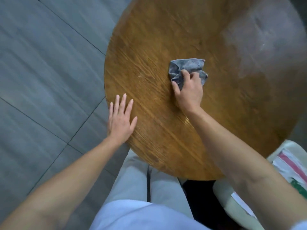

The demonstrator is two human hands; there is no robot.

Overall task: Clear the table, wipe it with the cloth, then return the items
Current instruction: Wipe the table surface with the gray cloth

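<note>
A round wooden table [157,47] fills the middle and upper right of the head view, with bare wood grain showing. A crumpled grey-blue cloth [186,66] lies on the tabletop near its middle. My right hand [189,92] presses down on the cloth's near edge, fingers curled into the fabric. My left hand [120,120] rests flat on the table's left rim, fingers spread and holding nothing. The far right of the tabletop looks hazy and whitish.
Grey floor tiles [49,72] spread out to the left of the table. A pale cushioned seat [232,203] at the lower right holds papers with red and green print [292,173]. My legs in light trousers stand against the table's near edge.
</note>
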